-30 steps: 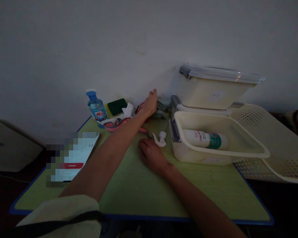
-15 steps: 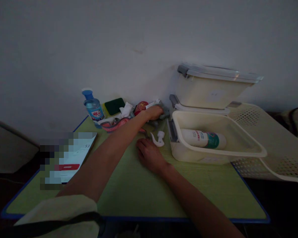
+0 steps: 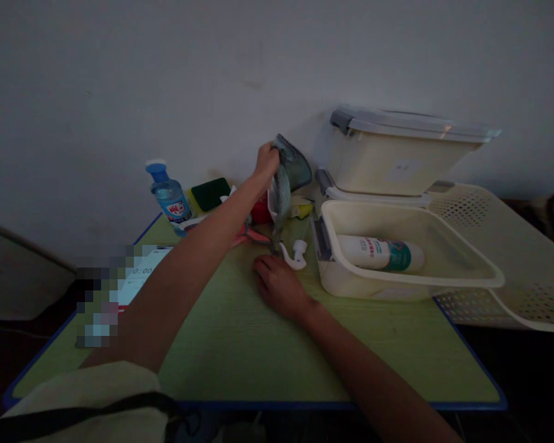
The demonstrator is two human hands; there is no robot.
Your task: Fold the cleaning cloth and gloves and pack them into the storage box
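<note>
On the table [image 3: 249, 344], a tub [image 3: 373, 289] likely keeps the bottle [image 3: 379, 253] from rolling, while we pinch a grey cloth [image 3: 296, 167] in our left hand [image 3: 267, 161] so it hangs loose, and rest our right hand [image 3: 282, 288], its grip unclear, beside a white nozzle [image 3: 298, 250].

My left grip [image 3: 268, 161] hid part of the grey cloth [image 3: 296, 170]; my left forearm [image 3: 196, 267] covered part of the phone [image 3: 136, 280]. The right edge cropped the perforated basket [image 3: 529, 261].
</note>
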